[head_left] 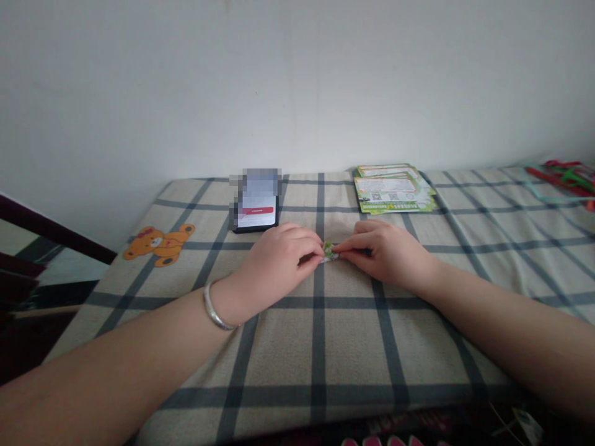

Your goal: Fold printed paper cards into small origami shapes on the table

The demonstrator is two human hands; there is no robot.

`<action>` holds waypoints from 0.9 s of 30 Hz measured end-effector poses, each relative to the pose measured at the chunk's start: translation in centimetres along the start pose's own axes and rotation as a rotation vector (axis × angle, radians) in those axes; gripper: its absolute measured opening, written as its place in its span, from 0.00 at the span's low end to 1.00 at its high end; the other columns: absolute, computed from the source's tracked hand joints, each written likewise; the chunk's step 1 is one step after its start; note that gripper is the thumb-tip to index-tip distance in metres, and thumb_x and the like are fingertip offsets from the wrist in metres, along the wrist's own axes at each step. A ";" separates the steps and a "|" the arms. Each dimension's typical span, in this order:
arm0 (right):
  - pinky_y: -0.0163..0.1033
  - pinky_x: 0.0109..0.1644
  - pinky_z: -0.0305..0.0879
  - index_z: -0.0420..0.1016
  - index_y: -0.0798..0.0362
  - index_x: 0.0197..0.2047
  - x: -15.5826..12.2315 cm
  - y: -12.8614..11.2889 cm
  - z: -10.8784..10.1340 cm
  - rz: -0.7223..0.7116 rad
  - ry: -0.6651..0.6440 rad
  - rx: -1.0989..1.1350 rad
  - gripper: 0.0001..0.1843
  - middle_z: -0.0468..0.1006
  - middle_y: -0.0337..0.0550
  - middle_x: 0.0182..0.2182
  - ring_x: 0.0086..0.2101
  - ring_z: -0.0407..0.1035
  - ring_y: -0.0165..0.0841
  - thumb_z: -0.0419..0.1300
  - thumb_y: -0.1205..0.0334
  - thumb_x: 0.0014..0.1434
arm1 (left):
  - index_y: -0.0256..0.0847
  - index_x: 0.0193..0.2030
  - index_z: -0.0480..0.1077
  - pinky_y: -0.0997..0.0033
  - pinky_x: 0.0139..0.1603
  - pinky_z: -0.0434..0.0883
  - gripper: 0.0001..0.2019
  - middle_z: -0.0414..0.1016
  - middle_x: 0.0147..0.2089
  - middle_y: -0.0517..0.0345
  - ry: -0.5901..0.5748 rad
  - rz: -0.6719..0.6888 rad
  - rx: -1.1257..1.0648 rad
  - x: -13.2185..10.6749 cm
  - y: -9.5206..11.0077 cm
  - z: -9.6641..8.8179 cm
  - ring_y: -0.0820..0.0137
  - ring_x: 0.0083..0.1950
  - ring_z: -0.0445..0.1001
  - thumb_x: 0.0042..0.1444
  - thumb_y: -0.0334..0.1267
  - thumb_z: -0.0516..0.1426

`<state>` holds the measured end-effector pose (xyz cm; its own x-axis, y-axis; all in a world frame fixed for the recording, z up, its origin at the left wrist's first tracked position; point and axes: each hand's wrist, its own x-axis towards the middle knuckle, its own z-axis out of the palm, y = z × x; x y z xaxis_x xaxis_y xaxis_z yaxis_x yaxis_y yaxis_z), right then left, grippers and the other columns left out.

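Between my fingertips is a small piece of green-and-white printed paper (329, 251), just above or on the checked tablecloth (344, 347). My left hand (283, 254), with a silver bangle on its wrist, pinches the paper's left end. Its right end is pinched between the thumb and fingers of my right hand (390, 251). Much of the paper is hidden by the fingers, so its full shape cannot be made out.
Behind my left hand lies a phone (257, 201) with a lit screen, partly blurred. A stack of green printed leaflets (393, 189) sits near the wall. At left is a brown bear cutout (159, 244); red and green items (569, 179) lie at far right.
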<state>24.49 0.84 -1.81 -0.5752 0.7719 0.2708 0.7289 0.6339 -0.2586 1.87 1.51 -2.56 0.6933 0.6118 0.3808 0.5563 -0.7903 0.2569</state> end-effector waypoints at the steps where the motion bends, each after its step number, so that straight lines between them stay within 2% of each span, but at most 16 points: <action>1: 0.37 0.37 0.60 0.82 0.45 0.42 0.0 0.1 0.0 0.003 0.000 0.016 0.10 0.74 0.41 0.29 0.33 0.68 0.32 0.59 0.59 0.62 | 0.41 0.37 0.74 0.62 0.52 0.68 0.05 0.77 0.44 0.59 -0.002 0.015 0.006 0.0 0.0 -0.1 0.67 0.47 0.71 0.61 0.33 0.57; 14: 0.35 0.36 0.63 0.82 0.47 0.41 0.3 0.6 0.2 -0.008 -0.007 0.122 0.09 0.78 0.40 0.30 0.31 0.69 0.30 0.60 0.63 0.60 | 0.40 0.40 0.75 0.60 0.54 0.69 0.07 0.75 0.49 0.55 -0.070 0.072 0.086 -0.3 0.3 -0.7 0.65 0.51 0.71 0.63 0.34 0.54; 21: 0.35 0.37 0.65 0.82 0.47 0.42 0.5 1.0 0.2 -0.006 -0.032 0.190 0.09 0.80 0.39 0.32 0.32 0.71 0.30 0.60 0.63 0.60 | 0.37 0.48 0.73 0.60 0.53 0.72 0.11 0.77 0.48 0.51 -0.077 0.181 0.197 -0.7 0.2 -0.9 0.64 0.51 0.74 0.65 0.34 0.51; 27: 0.36 0.37 0.64 0.81 0.48 0.42 0.2 1.3 0.5 -0.026 -0.013 0.161 0.09 0.77 0.40 0.30 0.32 0.70 0.30 0.60 0.62 0.60 | 0.41 0.52 0.73 0.62 0.56 0.71 0.13 0.77 0.52 0.56 -0.097 0.231 0.149 -0.7 -0.4 -1.4 0.67 0.54 0.74 0.64 0.32 0.51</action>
<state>25.08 1.85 -2.57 -0.5986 0.7550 0.2676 0.6454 0.6525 -0.3972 0.51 1.36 -1.74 0.8459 0.4225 0.3254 0.4351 -0.8996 0.0371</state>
